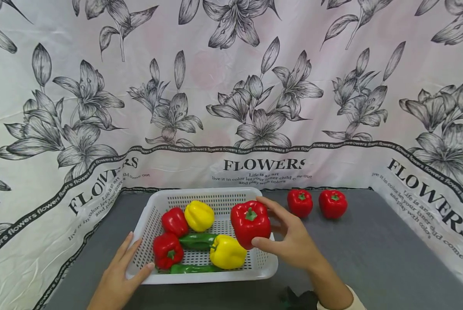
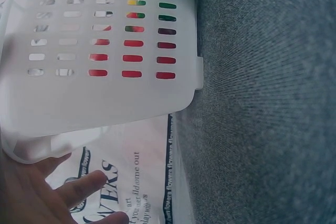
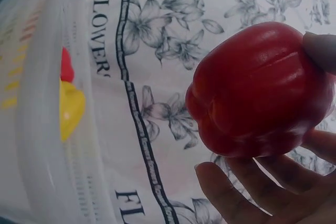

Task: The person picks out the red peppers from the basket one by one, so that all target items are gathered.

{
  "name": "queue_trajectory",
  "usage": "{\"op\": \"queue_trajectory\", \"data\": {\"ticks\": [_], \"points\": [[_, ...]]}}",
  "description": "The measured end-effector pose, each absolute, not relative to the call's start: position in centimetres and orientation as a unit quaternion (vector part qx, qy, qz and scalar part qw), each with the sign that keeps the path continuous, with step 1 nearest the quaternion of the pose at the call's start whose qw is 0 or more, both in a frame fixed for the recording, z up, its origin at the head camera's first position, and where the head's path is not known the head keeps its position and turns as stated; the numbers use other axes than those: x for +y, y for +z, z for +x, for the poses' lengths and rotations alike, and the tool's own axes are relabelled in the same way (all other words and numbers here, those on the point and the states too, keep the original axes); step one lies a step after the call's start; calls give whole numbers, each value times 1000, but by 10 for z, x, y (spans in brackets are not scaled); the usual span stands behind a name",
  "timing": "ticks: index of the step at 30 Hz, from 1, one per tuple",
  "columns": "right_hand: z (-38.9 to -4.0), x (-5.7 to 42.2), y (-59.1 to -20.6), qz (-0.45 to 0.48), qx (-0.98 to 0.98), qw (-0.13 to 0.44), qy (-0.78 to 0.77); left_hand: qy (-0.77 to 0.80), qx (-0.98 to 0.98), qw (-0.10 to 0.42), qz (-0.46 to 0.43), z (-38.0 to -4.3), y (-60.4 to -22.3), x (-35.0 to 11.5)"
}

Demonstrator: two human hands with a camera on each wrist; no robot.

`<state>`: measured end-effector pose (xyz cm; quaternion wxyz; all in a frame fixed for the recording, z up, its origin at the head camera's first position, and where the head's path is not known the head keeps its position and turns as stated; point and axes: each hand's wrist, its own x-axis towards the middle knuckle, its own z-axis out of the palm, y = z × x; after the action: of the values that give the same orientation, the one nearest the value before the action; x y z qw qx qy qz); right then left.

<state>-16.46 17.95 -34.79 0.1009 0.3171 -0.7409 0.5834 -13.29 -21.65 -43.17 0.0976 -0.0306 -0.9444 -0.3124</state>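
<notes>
My right hand (image 1: pixel 293 241) grips a red bell pepper (image 1: pixel 251 224) between thumb and fingers, over the right end of a white plastic basket (image 1: pixel 200 277). In the right wrist view the red bell pepper (image 3: pixel 262 93) is held up beside the basket wall (image 3: pixel 39 129). My left hand (image 1: pixel 119 273) lies at the basket's left end, fingers extended, thumb at the front left corner of the rim. Inside the basket are two red bell peppers (image 1: pixel 168 251), two yellow bell peppers (image 1: pixel 227 252) and two long green peppers (image 1: pixel 198 241).
Two more red bell peppers (image 1: pixel 300 203) (image 1: pixel 333 204) stand on the grey table (image 1: pixel 375 258), to the right of the basket. A flower-printed cloth (image 1: pixel 231 99) hangs behind and along both sides. A dark object (image 1: pixel 299 298) is near my right forearm at the front edge.
</notes>
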Motion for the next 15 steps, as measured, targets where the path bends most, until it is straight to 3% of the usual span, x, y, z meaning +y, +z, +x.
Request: {"op": "queue_trajectory", "data": {"ticks": [15], "points": [[-161,226,-337,277,-760,147,569,-308,-946,93,-25,-133,-431,-216]]}}
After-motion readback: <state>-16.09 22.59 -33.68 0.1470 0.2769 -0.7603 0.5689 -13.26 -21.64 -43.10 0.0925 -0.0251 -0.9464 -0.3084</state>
